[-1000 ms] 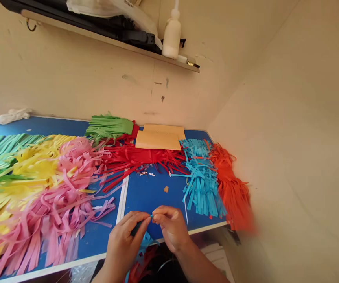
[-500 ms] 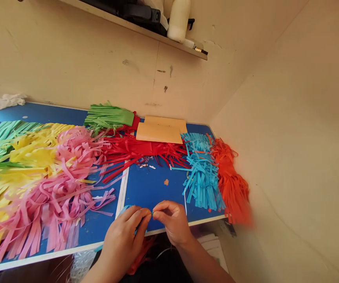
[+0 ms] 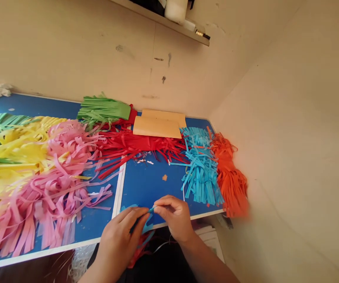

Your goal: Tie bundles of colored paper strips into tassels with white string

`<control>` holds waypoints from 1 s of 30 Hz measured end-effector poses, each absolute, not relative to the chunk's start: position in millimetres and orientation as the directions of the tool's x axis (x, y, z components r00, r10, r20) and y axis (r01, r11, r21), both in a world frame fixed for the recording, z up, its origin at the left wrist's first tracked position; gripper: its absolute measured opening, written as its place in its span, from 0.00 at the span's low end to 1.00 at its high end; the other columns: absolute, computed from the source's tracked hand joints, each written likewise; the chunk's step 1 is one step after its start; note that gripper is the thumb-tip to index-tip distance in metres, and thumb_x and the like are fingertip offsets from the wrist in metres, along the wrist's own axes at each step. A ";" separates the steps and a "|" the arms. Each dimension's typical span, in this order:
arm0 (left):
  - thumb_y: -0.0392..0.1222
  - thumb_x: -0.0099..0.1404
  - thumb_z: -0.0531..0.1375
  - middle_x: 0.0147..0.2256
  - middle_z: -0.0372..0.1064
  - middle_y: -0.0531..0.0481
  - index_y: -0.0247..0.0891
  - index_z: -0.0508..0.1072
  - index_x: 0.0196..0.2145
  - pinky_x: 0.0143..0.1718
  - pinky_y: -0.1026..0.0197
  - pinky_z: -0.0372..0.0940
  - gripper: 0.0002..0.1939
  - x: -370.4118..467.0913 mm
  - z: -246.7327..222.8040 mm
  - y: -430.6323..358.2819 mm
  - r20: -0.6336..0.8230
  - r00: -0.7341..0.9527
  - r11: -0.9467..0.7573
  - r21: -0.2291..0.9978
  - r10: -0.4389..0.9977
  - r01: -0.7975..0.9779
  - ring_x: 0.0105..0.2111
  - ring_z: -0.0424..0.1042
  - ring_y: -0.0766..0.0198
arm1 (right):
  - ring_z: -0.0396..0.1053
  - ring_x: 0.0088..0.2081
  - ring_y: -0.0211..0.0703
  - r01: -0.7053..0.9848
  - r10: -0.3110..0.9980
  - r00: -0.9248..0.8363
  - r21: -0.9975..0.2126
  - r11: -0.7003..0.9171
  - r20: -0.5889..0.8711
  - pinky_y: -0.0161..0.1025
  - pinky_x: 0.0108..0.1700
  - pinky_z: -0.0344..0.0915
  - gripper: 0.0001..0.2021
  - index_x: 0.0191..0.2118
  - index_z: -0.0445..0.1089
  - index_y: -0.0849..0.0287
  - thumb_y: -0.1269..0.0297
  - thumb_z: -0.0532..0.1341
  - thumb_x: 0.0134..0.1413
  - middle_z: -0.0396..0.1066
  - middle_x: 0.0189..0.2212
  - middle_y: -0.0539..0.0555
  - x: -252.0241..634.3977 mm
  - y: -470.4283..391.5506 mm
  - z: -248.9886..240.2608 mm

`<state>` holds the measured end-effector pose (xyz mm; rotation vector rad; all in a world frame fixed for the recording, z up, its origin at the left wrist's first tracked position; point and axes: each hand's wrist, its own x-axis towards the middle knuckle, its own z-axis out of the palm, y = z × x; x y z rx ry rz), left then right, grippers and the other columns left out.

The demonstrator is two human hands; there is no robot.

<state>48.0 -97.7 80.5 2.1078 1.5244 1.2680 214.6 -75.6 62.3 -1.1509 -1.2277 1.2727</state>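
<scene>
At the front edge of the blue table, my left hand (image 3: 125, 230) is closed on a light blue paper fringe (image 3: 148, 226), whose strips show beyond and below the fingers. A thin twisted blue end of it sticks out from the fingertips. My right hand (image 3: 174, 216) pinches the tip of that end between thumb and forefinger, the other fingers curled. Both hands almost meet. Beneath them, red and blue strips (image 3: 140, 249) hang over my dark-clothed lap. A larger blue fringe pile (image 3: 201, 169) lies to the right of my right hand.
Pink fringe (image 3: 51, 184), yellow fringe (image 3: 22, 145) and green fringe (image 3: 104, 108) cover the table's left and back. Red fringe (image 3: 140, 142) lies under a folded tan sheet (image 3: 157, 126). Orange fringe (image 3: 231, 181) hangs over the right edge. A shelf (image 3: 157, 17) juts from the wall above.
The hands have parted slightly, and a twisted blue end now shows between the fingertips. More blue strips show around the left hand. The whole view has shifted a little.
</scene>
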 end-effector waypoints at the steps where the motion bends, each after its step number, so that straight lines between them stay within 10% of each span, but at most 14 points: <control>1: 0.46 0.69 0.57 0.30 0.78 0.53 0.42 0.76 0.35 0.33 0.69 0.70 0.10 48.3 81.2 -97.5 0.503 0.071 -0.423 0.634 0.862 0.648 0.28 0.78 0.66 | 0.74 0.32 0.41 -0.065 0.999 -0.046 -0.998 -0.022 -0.019 0.38 0.39 0.69 0.07 0.36 0.79 0.53 0.64 0.71 0.48 0.78 0.30 0.50 213.7 -77.1 61.1; 10: 0.46 0.68 0.57 0.29 0.78 0.52 0.43 0.77 0.33 0.31 0.69 0.70 0.11 48.0 80.3 -93.3 0.436 0.100 -0.408 0.705 0.894 0.580 0.27 0.78 0.66 | 0.74 0.35 0.44 -0.093 0.982 -0.164 -0.990 -0.110 -0.094 0.40 0.41 0.69 0.10 0.35 0.77 0.55 0.58 0.72 0.46 0.79 0.33 0.52 217.3 -77.3 62.7; 30: 0.36 0.64 0.60 0.30 0.79 0.54 0.44 0.77 0.34 0.42 0.63 0.75 0.06 51.9 83.7 -91.2 0.587 0.091 -0.544 0.668 0.805 0.508 0.32 0.79 0.65 | 0.72 0.32 0.44 0.268 0.944 -0.098 -0.905 0.331 0.316 0.43 0.40 0.67 0.05 0.34 0.78 0.51 0.64 0.63 0.59 0.77 0.29 0.52 218.6 -84.9 77.0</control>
